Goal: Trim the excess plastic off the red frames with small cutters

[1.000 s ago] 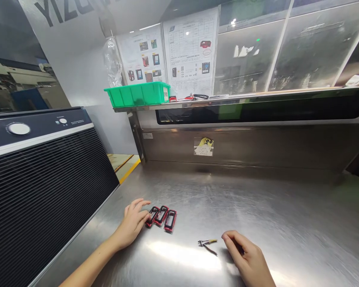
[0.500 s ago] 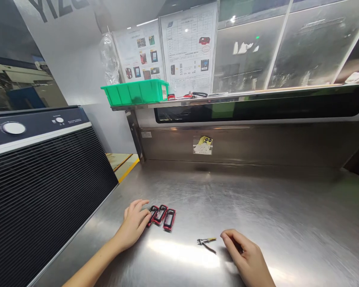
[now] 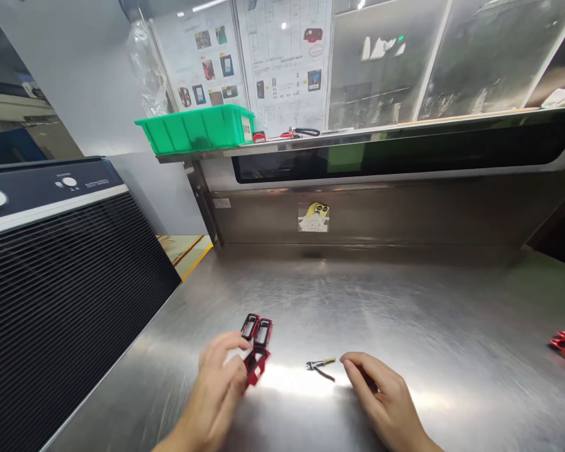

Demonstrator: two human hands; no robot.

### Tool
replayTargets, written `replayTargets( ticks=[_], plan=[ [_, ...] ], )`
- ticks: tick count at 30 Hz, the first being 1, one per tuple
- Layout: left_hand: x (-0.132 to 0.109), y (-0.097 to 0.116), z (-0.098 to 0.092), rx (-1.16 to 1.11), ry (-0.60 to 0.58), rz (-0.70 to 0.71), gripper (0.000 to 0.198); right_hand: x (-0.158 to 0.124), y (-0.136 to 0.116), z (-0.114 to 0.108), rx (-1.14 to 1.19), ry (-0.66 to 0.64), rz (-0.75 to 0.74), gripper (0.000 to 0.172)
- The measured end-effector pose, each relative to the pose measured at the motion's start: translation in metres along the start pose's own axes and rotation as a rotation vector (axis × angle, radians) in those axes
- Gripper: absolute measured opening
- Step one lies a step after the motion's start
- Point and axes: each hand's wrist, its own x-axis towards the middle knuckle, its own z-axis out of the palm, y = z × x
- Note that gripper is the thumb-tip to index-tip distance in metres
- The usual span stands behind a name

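Pliers (image 3: pixel 315 365) lie on the worktop (image 3: pixel 381 301) beside the right hand (image 3: pixel 383 389), its grip curled closed; the left hand (image 3: pixel 219 376) grasps a red-black frame (image 3: pixel 262 363) near two similar frames (image 3: pixel 257 329).

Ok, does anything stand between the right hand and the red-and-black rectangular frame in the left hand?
Yes: small silver-coloured pliers with one yellow and one dark handle lie on the shiny metal table, between the right hand and the red-and-black frame. They sit low, so the hand could probably pass over them.
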Motion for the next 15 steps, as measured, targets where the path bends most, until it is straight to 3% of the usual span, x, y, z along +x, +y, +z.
replayTargets(
  ticks=[3, 6, 10, 13, 15],
  plan=[
    [-0.007, 0.047, 0.025, -0.311, 0.002, -0.1, 0.059, -0.002, -0.016, -0.004, 0.041, -0.048, -0.162, 0.019],
    [-0.009, 0.077, 0.051, -0.549, -0.036, -0.188, 0.064, -0.003, -0.028, -0.008, 0.138, -0.204, -0.228, 0.035],
    [-0.01, 0.093, 0.078, -0.381, 0.146, -0.061, 0.061, -0.004, -0.033, -0.007, 0.362, -0.445, -0.162, 0.063],
    [-0.009, 0.1, 0.089, -0.201, 0.291, 0.035, 0.047, -0.007, -0.032, -0.002, 0.464, -0.553, -0.147, 0.068],
    [-0.008, 0.104, 0.09, -0.132, 0.327, 0.091, 0.046, -0.009, -0.031, 0.001, 0.45, -0.568, -0.16, 0.068]
  ],
)
